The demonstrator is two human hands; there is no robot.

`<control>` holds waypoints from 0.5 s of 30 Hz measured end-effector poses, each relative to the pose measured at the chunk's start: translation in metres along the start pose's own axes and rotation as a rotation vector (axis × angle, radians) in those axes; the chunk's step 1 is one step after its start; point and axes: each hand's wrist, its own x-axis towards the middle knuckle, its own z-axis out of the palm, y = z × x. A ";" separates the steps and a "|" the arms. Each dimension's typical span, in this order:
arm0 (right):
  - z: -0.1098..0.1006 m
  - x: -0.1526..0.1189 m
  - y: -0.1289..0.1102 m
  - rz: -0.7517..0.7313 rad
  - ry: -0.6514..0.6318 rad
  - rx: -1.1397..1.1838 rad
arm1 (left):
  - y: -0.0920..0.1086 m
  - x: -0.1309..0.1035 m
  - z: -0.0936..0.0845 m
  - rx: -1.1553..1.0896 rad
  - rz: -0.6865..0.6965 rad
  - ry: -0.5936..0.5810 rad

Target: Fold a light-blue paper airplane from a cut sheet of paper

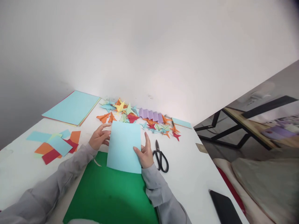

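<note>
A light blue sheet of paper point(125, 146) is held up, tilted, above a green cutting mat point(112, 193). My right hand point(145, 154) grips its right edge, thumb on the front face and fingers partly hidden behind. At the left edge, my left hand point(100, 137) has its fingers bent, their tips meeting the paper. Black-handled scissors point(161, 158) lie on the table just right of my right hand. Several loose coloured paper pieces point(56, 144) are scattered left of my left hand.
Folded paper figures point(120, 107) in many colours pile up by the wall, beside a pleated purple paper strip point(150, 115). A stack of coloured sheets point(72, 107) lies at the back left, a light blue strip point(182, 122) at back right. A black phone-like object point(225, 207) rests at the right edge.
</note>
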 end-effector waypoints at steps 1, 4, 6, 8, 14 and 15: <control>-0.003 0.002 0.003 -0.022 0.029 -0.036 | -0.005 0.000 -0.003 -0.026 -0.027 -0.082; -0.009 0.007 0.009 -0.037 0.073 -0.202 | -0.017 -0.002 -0.011 -0.007 -0.052 -0.234; -0.011 0.010 0.009 -0.007 0.068 -0.264 | -0.024 -0.002 -0.016 0.008 -0.032 -0.262; -0.011 0.010 0.007 0.021 0.044 -0.268 | -0.029 -0.002 -0.018 0.025 -0.025 -0.277; -0.012 0.003 0.001 0.085 -0.021 -0.233 | -0.025 0.000 -0.020 0.080 -0.017 -0.319; -0.012 0.002 0.001 0.082 -0.036 -0.236 | -0.023 -0.001 -0.021 0.094 -0.017 -0.328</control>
